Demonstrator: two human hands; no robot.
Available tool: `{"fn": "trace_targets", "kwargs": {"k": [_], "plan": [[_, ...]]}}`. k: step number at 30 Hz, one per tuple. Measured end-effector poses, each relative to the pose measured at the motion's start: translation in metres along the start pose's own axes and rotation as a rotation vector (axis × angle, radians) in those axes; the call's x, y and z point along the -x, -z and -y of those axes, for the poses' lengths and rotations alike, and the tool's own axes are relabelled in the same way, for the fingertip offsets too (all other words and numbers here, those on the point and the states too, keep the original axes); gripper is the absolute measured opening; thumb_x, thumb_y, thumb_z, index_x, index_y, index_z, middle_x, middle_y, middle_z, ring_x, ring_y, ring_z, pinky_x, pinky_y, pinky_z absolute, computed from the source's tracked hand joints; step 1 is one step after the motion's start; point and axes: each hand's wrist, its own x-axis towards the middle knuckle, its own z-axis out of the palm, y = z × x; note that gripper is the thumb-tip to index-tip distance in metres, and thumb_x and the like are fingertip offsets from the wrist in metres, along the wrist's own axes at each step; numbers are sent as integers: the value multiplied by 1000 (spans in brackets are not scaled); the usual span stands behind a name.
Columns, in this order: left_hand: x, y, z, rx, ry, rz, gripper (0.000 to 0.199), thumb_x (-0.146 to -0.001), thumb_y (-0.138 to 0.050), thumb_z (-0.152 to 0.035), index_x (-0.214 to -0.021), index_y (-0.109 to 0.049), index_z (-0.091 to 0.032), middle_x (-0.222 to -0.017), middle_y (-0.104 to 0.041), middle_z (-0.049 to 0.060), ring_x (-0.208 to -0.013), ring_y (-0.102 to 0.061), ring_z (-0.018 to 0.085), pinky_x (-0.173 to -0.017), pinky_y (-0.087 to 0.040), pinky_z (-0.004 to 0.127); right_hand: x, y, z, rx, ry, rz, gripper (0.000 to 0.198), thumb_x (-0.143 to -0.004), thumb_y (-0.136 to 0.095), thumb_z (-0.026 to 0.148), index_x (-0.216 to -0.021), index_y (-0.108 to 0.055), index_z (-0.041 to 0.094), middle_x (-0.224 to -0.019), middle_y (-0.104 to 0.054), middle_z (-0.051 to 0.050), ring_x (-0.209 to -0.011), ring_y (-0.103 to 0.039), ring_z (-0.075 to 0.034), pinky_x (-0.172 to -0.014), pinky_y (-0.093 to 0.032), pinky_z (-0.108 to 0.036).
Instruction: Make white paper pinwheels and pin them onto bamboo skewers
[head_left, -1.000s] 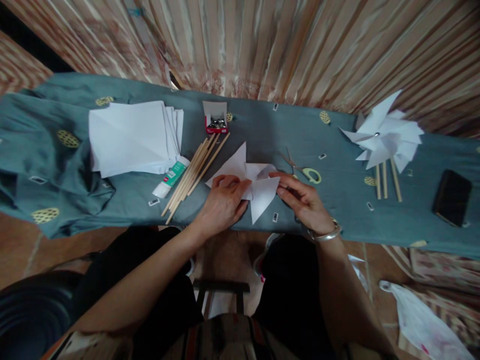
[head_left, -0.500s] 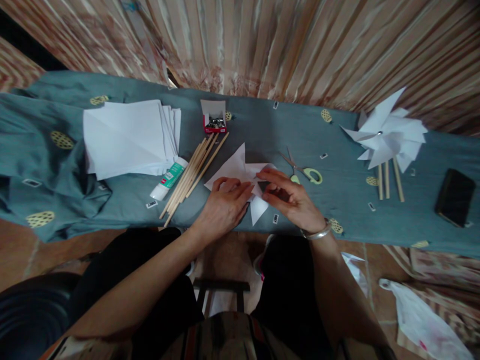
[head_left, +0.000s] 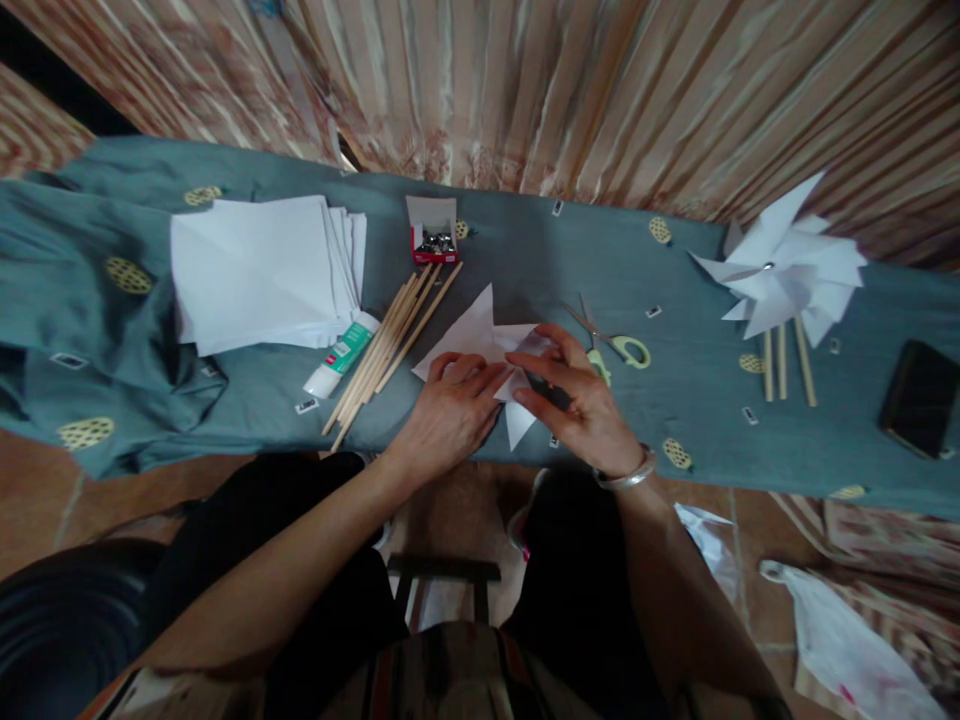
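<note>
Two bare hands, left hand (head_left: 448, 418) flat, right hand (head_left: 587, 405) pinching, on smooth white pointed folded paper (head_left: 480, 338).

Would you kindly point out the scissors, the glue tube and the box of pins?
scissors (head_left: 621, 346), head view, on the green handle loop.
glue tube (head_left: 341, 354), head view, on its green middle.
box of pins (head_left: 433, 243), head view, on the pins inside.

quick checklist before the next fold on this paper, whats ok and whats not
1. Left hand pressing the paper flat: ok.
2. Right hand on the folded flap: ok.
3. Flap tip at the centre: cannot tell, fingers hide it.
4. Glue within reach: ok.
5. Sticks beside the paper: ok.
6. Pin box open: ok.
</note>
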Motion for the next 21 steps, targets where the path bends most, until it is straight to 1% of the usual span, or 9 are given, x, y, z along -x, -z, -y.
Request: {"fn": "trace_targets", "kwargs": {"k": [3, 4, 6, 9, 11, 16, 21], "plan": [[1, -1, 0, -5, -6, -13, 40, -94, -47, -21, -132, -54, -13, -132, -63, 13, -117, -54, 30, -99, -38, 48, 0, 2, 2, 66, 4, -37, 33, -86, -66, 36, -119, -70, 31, -133, -52, -6, -113, -57, -26, -102, -48, -48], [1, -2, 1, -3, -7, -18, 40, -94, -47, -21, -133, -52, -13, -132, -63, 13, -117, -54, 30, -99, -38, 49, 0, 3, 2, 77, 12, -43, 33, -86, -67, 35, -118, -70, 31, -133, -52, -7, -114, -57, -27, -102, -48, -49], [1, -2, 1, 1, -5, -23, 41, -94, -47, -22, -134, -52, -12, -131, -64, 14, -117, -54, 30, -99, -38, 49, 1, 3, 2, 78, 37, -34, 32, -86, -65, 35, -118, -70, 31, -140, -49, -6, -120, -54, -28, -103, -47, -50], [0, -2, 0, 8, 1, -11, 38, -94, -48, -21, -130, -54, -12, -127, -65, 13, -116, -54, 30, -99, -38, 49, 0, 0, 2, 53, 56, 2, 32, -88, -63, 35, -119, -69, 33, -152, -39, -3, -137, -42, -31, -107, -43, -53], [0, -1, 0, 15, 5, 2, 36, -94, -47, -21, -128, -56, -14, -126, -66, 11, -116, -54, 30, -100, -38, 48, -1, -3, 3, 23, 51, 8, 29, -88, -64, 34, -116, -70, 33, -154, -38, -1, -141, -38, -31, -110, -41, -53], [0, 1, 1, 37, 5, -4, 38, -95, -46, -22, -132, -53, -18, -132, -63, 10, -117, -54, 30, -99, -38, 50, -3, -5, 2, -69, 15, -84, 16, -84, -70, 27, -98, -75, 31, -150, -46, 0, -139, -43, -29, -114, -38, -53], [-2, 3, 2, 88, 30, 20, 38, -90, -52, -21, -127, -55, -13, -129, -64, 13, -118, -54, 30, -100, -38, 50, -9, -5, -9, -68, -23, -155, 9, -83, -68, 24, -89, -74, 28, -145, -52, -1, -137, -46, -27, -113, -40, -50]]}}
